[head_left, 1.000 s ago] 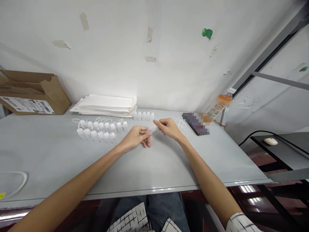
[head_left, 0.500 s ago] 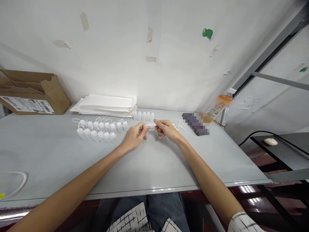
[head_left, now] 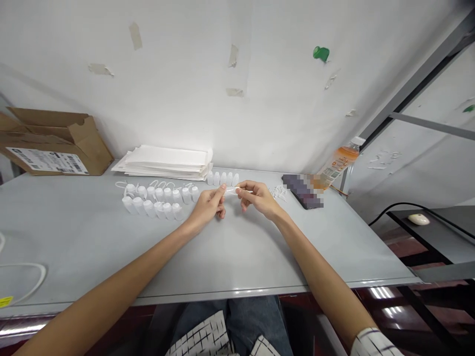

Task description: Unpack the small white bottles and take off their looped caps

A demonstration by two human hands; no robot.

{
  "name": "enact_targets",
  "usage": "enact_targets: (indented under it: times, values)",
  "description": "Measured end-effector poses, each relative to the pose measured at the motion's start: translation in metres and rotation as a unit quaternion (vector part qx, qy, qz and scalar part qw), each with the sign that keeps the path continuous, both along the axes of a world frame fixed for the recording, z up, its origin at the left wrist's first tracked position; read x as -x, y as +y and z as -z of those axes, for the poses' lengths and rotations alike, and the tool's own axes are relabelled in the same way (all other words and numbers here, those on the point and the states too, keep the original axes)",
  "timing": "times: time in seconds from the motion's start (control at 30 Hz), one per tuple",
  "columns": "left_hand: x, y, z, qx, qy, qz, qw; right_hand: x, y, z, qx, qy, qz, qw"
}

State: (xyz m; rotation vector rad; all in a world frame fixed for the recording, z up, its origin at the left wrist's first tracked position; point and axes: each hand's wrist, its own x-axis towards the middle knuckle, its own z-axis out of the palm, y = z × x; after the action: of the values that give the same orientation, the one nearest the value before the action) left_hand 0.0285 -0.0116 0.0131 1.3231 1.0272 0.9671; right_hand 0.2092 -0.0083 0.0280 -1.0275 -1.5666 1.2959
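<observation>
A cardboard box (head_left: 55,143) sits at the far left of the table (head_left: 81,247), and a stack of paper (head_left: 165,163) lies to its right against the wall. Small plastic bottles (head_left: 159,200) sit in 3 rows before the stack. Farther right, a phone (head_left: 302,191) lies just before a drink bottle (head_left: 337,165). A computer mouse (head_left: 418,219) rests on a separate surface right of the table.

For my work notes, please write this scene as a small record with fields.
Left hand: pinches a small translucent plastic piece
Right hand: pinches the same piece from the other side
Nearby: white plastic bottles in rows, small white plastic bits
Rest: grey table, white paper stack, cardboard box, orange drink bottle
</observation>
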Motion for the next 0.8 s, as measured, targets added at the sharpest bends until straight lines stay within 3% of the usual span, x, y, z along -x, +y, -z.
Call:
enact_targets:
  times: [0.53, 0.67, 0.8]
  values:
    - [-0.0009, -0.0030, -0.0032, 0.075, -0.042, 0.004, 0.996, 0.0024, -0.0017, -0.0027, -0.081, 0.034, 0.054, 0.995]
    - [-0.0038, -0.0066, -0.0036, 0.079, -0.049, 0.029, 0.995, 0.0036, -0.0028, -0.0059, -0.061, 0.053, 0.071, 0.994]
    - [-0.0052, -0.0077, -0.0014, 0.074, -0.049, 0.038, 0.995, 0.0057, -0.0029, -0.0064, 0.005, 0.016, 0.086, 0.996]
